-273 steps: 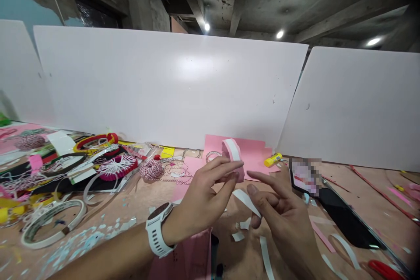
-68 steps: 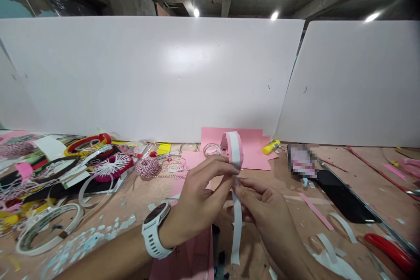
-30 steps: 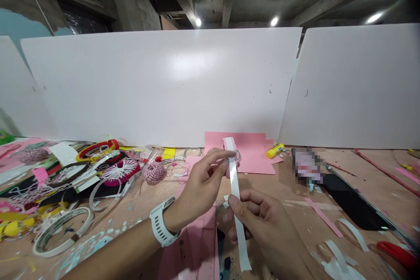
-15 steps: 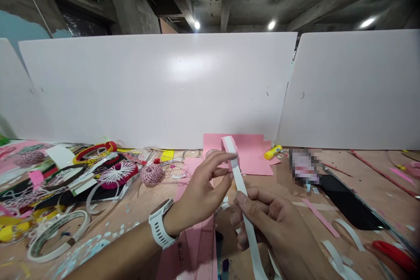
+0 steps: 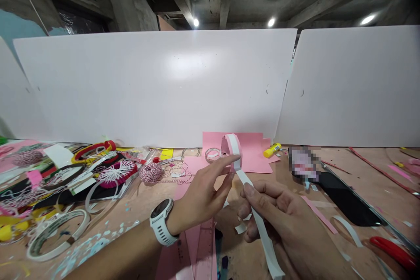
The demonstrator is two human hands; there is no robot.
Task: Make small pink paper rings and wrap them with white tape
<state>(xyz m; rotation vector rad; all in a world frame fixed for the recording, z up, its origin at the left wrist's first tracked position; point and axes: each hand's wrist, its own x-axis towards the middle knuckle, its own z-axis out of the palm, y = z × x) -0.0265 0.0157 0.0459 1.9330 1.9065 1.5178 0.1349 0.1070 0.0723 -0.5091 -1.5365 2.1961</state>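
Note:
My left hand (image 5: 206, 188), with a white watch on its wrist, is closed on a pink paper ring (image 5: 239, 151) that has a white band along its outer face. From the ring a long white paper strip (image 5: 266, 240) runs down and to the right. My right hand (image 5: 278, 214) pinches this strip between thumb and fingers a short way below the ring. The strip's lower end hangs past the palm near the bottom edge. Part of the ring is hidden behind my left fingers.
Pink paper sheets (image 5: 254, 140) and a yellow glue stick (image 5: 272, 150) lie behind my hands. To the left are a tape roll (image 5: 34, 249), a twine ball (image 5: 151, 172) and craft scraps. A clear ruler (image 5: 204, 249) lies below; a phone (image 5: 348, 197) and red-handled tool (image 5: 392, 251) sit right.
My right hand has moved right and slightly down with the strip, which now bends at the ring. More of the pink ring's opening shows. My left hand has stayed nearly in place.

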